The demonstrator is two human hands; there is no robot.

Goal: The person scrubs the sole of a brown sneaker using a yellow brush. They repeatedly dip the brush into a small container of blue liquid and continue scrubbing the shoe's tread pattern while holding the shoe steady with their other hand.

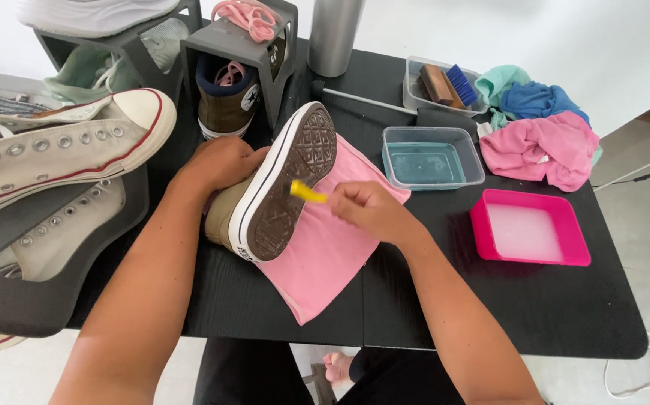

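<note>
An olive high-top sneaker (265, 202) lies on its side on a pink cloth (325, 255), its brown patterned sole facing me. My left hand (216, 163) grips the sneaker's upper from the left. My right hand (370, 210) pinches a small yellow brush (308, 193), whose tip touches the sole near its middle. Both rest on a black table (490, 300).
A clear tub of bluish water (431, 157) and a pink tray of white liquid (531, 229) stand right of the cloth. Crumpled rags (542, 142), a tub with brushes (445, 86), a steel bottle (334, 34), shoe racks and white sneakers (47, 154) surround the work.
</note>
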